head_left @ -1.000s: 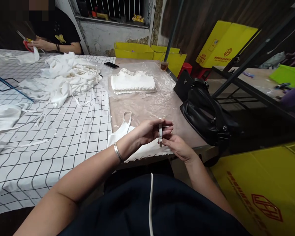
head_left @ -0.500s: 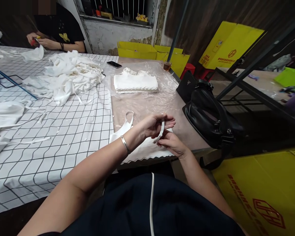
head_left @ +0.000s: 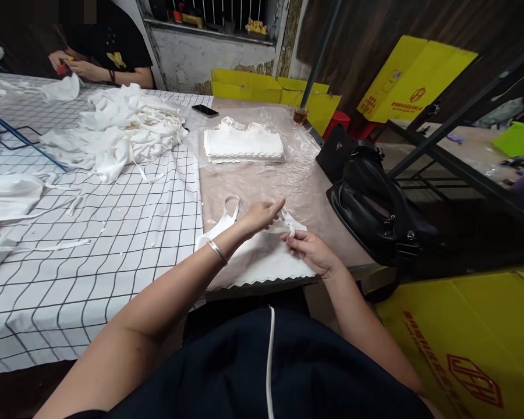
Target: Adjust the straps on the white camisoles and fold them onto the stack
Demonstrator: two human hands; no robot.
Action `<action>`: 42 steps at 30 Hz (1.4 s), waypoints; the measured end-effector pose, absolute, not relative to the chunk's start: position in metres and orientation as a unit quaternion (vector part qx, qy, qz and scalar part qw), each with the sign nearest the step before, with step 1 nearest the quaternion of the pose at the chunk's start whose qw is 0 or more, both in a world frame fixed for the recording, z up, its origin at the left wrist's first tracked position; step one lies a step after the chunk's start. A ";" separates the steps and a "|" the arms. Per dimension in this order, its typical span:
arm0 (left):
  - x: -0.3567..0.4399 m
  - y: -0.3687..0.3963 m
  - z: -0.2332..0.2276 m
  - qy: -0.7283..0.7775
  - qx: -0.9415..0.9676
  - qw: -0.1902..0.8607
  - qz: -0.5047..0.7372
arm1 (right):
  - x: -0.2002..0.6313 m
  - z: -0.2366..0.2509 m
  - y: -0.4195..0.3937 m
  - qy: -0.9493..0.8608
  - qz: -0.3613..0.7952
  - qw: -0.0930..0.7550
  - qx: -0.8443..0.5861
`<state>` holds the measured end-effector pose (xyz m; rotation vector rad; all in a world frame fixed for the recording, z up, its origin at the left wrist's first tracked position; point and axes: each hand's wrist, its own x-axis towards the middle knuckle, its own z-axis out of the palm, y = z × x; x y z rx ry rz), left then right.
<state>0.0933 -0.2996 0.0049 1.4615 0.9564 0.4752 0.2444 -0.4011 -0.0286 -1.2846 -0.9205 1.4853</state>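
A white cloth piece [head_left: 262, 259] with a scalloped front edge and a strap loop lies flat on the table's near edge. My left hand [head_left: 262, 214] pinches a narrow white strap [head_left: 288, 223] of this piece just above the cloth. My right hand [head_left: 308, 250] holds the same strap's other end, low over the fabric. A silver bangle circles my left wrist.
A folded stack of white pieces [head_left: 243, 145] lies on plastic sheet further back. A heap of white cloth [head_left: 122, 128] covers the checked tablecloth [head_left: 113, 233]. A black handbag [head_left: 371, 203] sits at the right edge. Another person [head_left: 100, 55] works at the far left. Phone [head_left: 205, 110], tea glass [head_left: 300, 115], yellow boxes [head_left: 463, 343].
Both hands have dropped from holding the strap upright in the air down to the cloth on the table, and the strap now lies low between them.
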 end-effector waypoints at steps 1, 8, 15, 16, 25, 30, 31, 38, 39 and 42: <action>0.089 -0.302 -0.001 0.440 0.708 0.523 0.176 | 0.248 -0.029 -0.397 -0.360 0.589 0.498 -0.525; 0.081 -0.328 -0.028 0.465 0.848 0.244 0.069 | 0.268 -0.027 -0.365 -0.334 0.527 0.576 -0.527; 0.082 -0.327 -0.029 0.472 0.810 0.328 0.112 | 0.261 -0.033 -0.362 -0.400 0.469 0.548 -0.565; 0.081 -0.327 -0.029 0.473 0.803 0.341 0.122 | 0.260 -0.034 -0.363 -0.424 0.455 0.536 -0.572; 0.080 -0.330 -0.035 0.469 0.783 0.375 0.163 | 0.260 -0.037 -0.365 -0.632 0.370 0.364 -0.575; 0.081 -0.331 -0.034 0.461 0.785 0.379 0.166 | 0.260 -0.036 -0.365 -0.681 0.341 0.315 -0.566; 0.080 -0.331 -0.034 0.460 0.785 0.380 0.167 | 0.260 -0.036 -0.365 -0.686 0.339 0.310 -0.564; 0.080 -0.331 -0.034 0.458 0.786 0.382 0.163 | 0.256 -0.035 -0.366 -0.691 0.353 0.314 -0.547; 0.080 -0.331 -0.035 0.455 0.789 0.381 0.161 | 0.255 -0.035 -0.366 -0.693 0.356 0.312 -0.544; 0.081 -0.332 -0.035 0.455 0.791 0.378 0.157 | 0.253 -0.033 -0.364 -0.695 0.367 0.308 -0.536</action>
